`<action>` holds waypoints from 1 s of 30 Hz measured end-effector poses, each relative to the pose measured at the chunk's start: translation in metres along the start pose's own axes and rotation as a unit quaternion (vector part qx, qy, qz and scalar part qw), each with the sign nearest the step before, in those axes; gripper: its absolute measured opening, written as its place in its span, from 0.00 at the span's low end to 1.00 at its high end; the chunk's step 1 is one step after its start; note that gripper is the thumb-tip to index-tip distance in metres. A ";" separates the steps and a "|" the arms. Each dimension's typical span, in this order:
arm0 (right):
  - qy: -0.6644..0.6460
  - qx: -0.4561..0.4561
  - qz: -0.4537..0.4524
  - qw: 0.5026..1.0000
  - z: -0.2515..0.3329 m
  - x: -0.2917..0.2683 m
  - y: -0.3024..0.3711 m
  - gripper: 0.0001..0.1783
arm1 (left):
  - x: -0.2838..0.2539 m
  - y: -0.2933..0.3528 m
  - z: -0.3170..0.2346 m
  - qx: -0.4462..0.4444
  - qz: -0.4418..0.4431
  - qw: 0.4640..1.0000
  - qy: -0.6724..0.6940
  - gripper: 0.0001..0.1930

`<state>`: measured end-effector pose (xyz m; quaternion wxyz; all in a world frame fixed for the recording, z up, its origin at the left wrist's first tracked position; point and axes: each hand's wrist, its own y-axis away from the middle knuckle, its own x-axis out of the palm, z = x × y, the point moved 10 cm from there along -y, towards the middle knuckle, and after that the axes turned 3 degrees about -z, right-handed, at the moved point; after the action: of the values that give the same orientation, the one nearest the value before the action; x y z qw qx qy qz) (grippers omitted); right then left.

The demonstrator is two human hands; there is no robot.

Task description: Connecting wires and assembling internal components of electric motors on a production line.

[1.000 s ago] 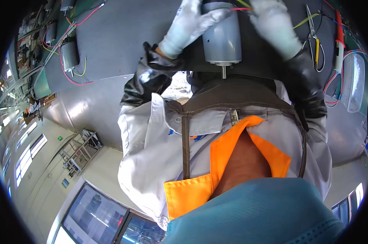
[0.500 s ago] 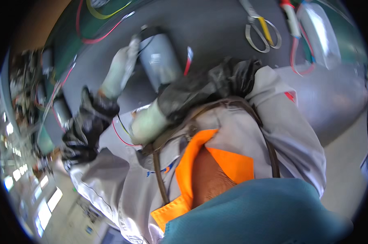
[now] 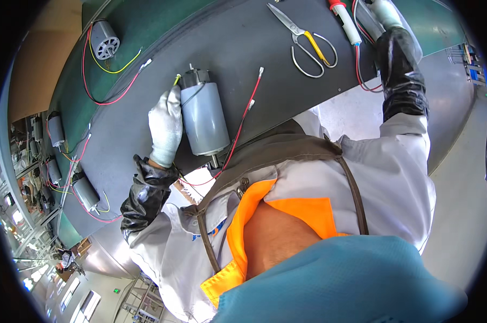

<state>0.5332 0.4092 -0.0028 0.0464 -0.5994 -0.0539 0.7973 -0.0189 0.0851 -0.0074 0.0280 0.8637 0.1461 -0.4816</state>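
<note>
A grey cylindrical electric motor (image 3: 205, 121) with a black end cap lies on the dark worktop in front of me. My left hand (image 3: 166, 126), in a white glove, is beside its left side, fingertips pinching a yellow-green wire end (image 3: 177, 79) next to the cap. Red wires (image 3: 242, 124) with pale end terminals run along the motor's right side. My right hand (image 3: 387, 15), also gloved, reaches to the top right, at a clear plastic container (image 3: 413, 46); its fingers are partly cut off by the picture's edge.
Scissors (image 3: 302, 40) with a yellow-marked handle lie right of the motor. Beside them is a red-and-white pen-shaped tool (image 3: 347, 22) with red and dark leads. Another motor (image 3: 104, 40) with loose wires sits at the far left; several more stand along the left edge.
My right hand has left the motor's near end and moved far right to the plastic container. My left hand has stayed near the motor's cap; the view has shifted.
</note>
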 end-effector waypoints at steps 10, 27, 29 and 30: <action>0.051 -0.083 -0.145 0.985 0.024 -0.074 0.028 0.11 | 0.009 -0.008 -0.007 -0.042 0.144 0.988 -0.023 0.27; -0.137 -0.424 -0.013 0.895 0.297 -0.016 0.186 0.11 | -0.006 -0.011 -0.004 -0.036 0.436 0.874 0.210 0.23; -0.458 -0.282 0.091 0.838 0.292 -0.017 0.184 0.10 | -0.011 -0.002 0.001 -0.123 0.461 0.854 0.209 0.26; -0.482 -0.422 0.105 0.760 0.298 -0.022 0.199 0.10 | -0.015 -0.002 0.008 -0.114 0.452 0.856 0.226 0.26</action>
<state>0.2511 0.2003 0.0720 -0.3275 -0.0966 -0.3367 0.8775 -0.0334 0.0818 0.0007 0.3065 0.9106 -0.2040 -0.1879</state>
